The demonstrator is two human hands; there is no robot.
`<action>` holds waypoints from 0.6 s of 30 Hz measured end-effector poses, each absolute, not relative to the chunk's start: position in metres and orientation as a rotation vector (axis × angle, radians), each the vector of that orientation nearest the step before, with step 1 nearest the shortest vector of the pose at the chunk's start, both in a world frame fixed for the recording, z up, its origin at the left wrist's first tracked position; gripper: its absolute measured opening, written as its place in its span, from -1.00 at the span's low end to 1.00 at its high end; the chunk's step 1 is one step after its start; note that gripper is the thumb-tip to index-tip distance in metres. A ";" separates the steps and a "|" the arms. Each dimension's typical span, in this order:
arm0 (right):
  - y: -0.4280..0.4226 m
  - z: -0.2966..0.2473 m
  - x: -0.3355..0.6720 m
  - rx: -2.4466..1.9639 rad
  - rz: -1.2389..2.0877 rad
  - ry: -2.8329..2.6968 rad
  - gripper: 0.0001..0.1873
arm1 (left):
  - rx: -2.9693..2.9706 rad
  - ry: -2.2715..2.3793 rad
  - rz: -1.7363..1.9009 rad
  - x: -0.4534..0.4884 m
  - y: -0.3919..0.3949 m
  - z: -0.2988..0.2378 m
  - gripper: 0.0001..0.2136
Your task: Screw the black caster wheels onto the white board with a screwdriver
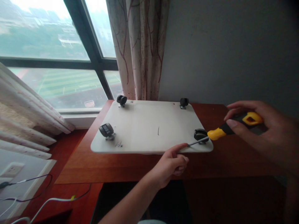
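A white board (149, 124) lies upside down on the wooden desk (112, 169), with a black caster at each corner. My right hand (261, 130) is closed around a yellow and black screwdriver (224, 129). Its metal tip reaches the board's front edge, by the front-right caster (200, 135). My left hand (171, 163) sits at the board's front edge. Its index finger stretches out to the screwdriver tip and the other fingers are curled. Other casters stand at the front left (106, 130), back left (121, 100) and back right (184, 102).
A window (51, 62) and patterned curtain (140, 49) stand behind the desk, a grey wall (233, 49) to the right. At lower left lie cables (42, 199) and a wall socket (12, 169). A folded curtain (25, 124) rests on the sill.
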State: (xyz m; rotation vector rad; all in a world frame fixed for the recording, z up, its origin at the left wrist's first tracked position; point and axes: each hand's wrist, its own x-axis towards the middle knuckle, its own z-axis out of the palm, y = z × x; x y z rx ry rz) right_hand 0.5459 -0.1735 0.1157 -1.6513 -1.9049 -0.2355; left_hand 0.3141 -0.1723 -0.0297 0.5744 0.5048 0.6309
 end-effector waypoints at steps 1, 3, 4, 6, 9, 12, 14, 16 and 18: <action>-0.174 0.115 0.547 -1.612 -0.197 -1.917 -0.61 | 0.580 0.505 0.634 0.314 -0.173 -0.030 -0.29; -0.174 0.113 0.549 -1.522 -0.126 -1.941 -0.51 | 0.587 0.506 0.639 0.315 -0.173 -0.029 -0.28; -0.174 0.112 0.550 -1.484 -0.099 -1.953 -0.47 | 0.591 0.508 0.640 0.315 -0.174 -0.029 -0.28; -0.174 0.112 0.551 -1.437 -0.063 -1.969 -0.42 | 0.595 0.514 0.643 0.315 -0.174 -0.028 -0.29; -0.173 0.113 0.548 -1.501 -0.092 -1.983 -0.50 | 0.609 0.524 0.648 0.315 -0.175 -0.028 -0.29; -0.172 0.116 0.543 -1.620 -0.290 -1.938 -0.59 | 0.634 0.537 0.643 0.317 -0.175 -0.028 -0.28; -0.173 0.117 0.541 -1.649 -0.368 -1.908 -0.58 | 0.656 0.556 0.643 0.318 -0.176 -0.028 -0.28; -0.173 0.117 0.541 -1.632 -0.323 -1.918 -0.58 | 0.687 0.577 0.657 0.320 -0.177 -0.029 -0.30; -0.175 0.117 0.543 -1.579 -0.216 -1.954 -0.53 | 0.727 0.596 0.669 0.322 -0.177 -0.029 -0.35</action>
